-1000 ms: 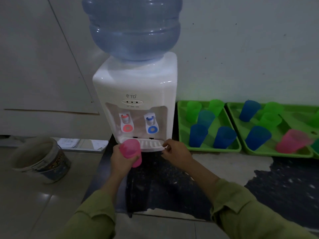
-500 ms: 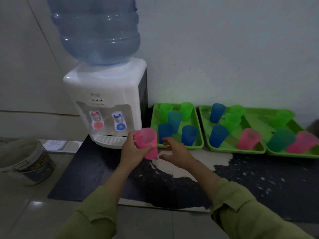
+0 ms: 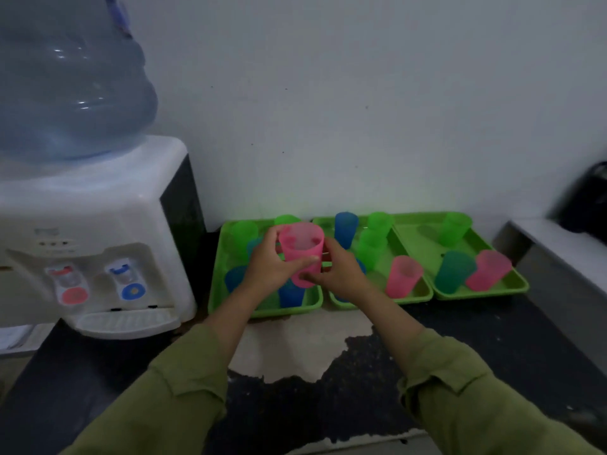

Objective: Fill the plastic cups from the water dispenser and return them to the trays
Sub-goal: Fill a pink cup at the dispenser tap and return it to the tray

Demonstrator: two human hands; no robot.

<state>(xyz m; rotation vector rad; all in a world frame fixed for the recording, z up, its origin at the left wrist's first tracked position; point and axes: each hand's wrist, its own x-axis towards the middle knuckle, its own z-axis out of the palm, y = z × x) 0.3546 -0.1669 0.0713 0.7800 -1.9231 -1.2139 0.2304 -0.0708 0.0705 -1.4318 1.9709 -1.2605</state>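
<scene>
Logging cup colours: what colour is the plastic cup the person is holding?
Pink: the translucent pink plastic cup shows best in the head view.

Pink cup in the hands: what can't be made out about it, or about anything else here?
- Head view: how full the pink cup is; blur and the left hand and right hand cover its wall.
- Head view: how many blue cups stand in the left tray; the hands hide some.
- Head view: top of the water bottle, cut off by the frame edge.
- Head view: dark object at the right edge, blurred and cut off.
</scene>
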